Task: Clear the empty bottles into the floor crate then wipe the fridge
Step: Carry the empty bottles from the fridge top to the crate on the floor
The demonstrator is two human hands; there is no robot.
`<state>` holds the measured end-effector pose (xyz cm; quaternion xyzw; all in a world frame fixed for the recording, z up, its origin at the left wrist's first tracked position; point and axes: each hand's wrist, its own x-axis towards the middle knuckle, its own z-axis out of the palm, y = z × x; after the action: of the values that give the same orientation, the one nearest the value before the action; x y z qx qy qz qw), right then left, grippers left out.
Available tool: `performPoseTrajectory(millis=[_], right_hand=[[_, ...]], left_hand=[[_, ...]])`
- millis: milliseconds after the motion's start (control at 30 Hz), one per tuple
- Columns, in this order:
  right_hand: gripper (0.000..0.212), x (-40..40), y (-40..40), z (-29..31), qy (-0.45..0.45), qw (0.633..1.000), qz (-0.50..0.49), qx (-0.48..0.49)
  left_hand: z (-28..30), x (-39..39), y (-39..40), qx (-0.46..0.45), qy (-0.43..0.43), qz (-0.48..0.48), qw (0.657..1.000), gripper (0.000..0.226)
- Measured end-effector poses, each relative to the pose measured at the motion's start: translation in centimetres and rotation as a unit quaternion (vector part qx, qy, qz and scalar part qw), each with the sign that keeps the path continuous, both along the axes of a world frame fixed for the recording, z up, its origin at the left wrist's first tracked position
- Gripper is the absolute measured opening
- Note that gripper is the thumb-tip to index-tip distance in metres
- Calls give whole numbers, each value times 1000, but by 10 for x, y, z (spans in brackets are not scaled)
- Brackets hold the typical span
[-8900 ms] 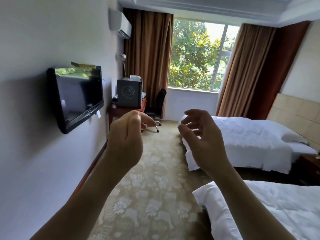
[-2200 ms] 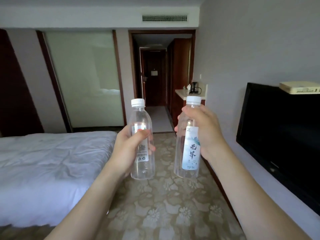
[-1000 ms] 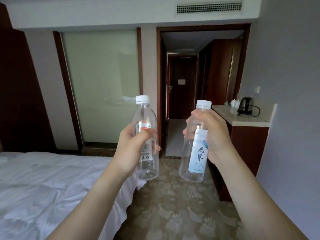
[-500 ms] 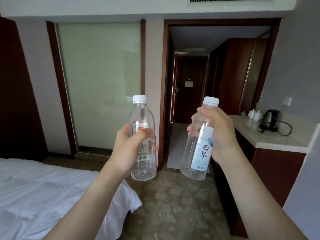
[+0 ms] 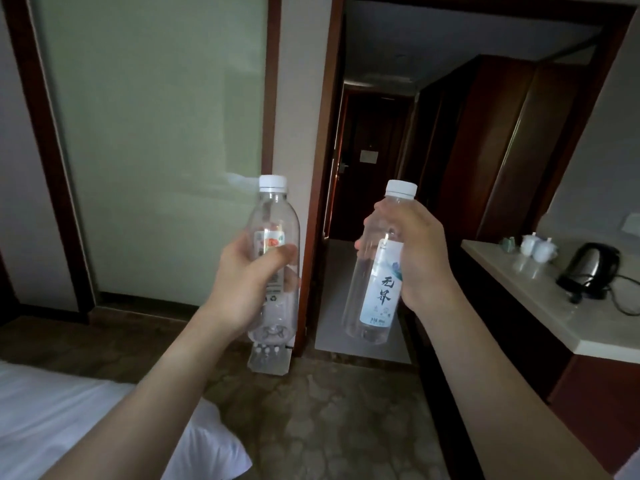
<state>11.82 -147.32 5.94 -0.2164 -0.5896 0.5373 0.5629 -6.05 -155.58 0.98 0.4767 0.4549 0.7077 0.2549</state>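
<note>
— What's around you?

— A counter (image 5: 540, 299) runs along my right, with a black kettle (image 5: 590, 271) and small white cups (image 5: 538, 245) on it. The corner of a white bed (image 5: 69, 420) sits low on my left. Ahead there is a frosted glass panel (image 5: 156, 143) and, right of it, a dark doorway (image 5: 374, 168) into a hall. Something pale and clear (image 5: 268, 360) stands on the patterned floor by the door frame; I cannot tell what it is.

— And your hands?

— My left hand (image 5: 249, 282) is wrapped around the middle of one empty bottle (image 5: 275, 216), held upright. My right hand (image 5: 412, 251) grips the upper part of the second bottle (image 5: 375, 296), which tilts, its base swung to the left. The two bottles are apart, both in front of me at chest height.

— Anything different from half a second ago?

— The doorway and glass panel loom larger, the kettle and counter sit nearer on my right, and less of the bed shows. My grips are unchanged.
</note>
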Motion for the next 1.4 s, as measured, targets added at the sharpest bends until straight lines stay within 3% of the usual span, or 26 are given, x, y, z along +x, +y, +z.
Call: performPoseTrajectory(millis=[267,500,633,867,1067,1167,1300,1400], right_hand=[[7,-57,152,-23,40,999,16,-30],[6,-91,333,-60,41,997,36,-47],[23,-118,446,-69,34,996,64,-54],[8,-175,593,-84,-8,991,105,-78],[8,-233,680,-108,-42,987,130,-85],[12,-274,722,-136,-57,985,134,-90],[7,-340,782,-191,-93,979,133,-127],[2,-394,833,-244,-139,969,129,-159]], left_hand=[[-12,-50,159,-20,-4,-6,1000,32],[-41,-74,322,-21,-16,40,999,62],[-46,-89,420,-30,1,67,997,70],[-60,-128,546,-71,0,110,991,64],[-85,-182,625,-95,-1,139,986,60],[-116,-220,665,-105,-15,143,984,58],[-174,-285,726,-147,-41,160,975,34],[-223,-338,779,-190,-44,175,965,36]])
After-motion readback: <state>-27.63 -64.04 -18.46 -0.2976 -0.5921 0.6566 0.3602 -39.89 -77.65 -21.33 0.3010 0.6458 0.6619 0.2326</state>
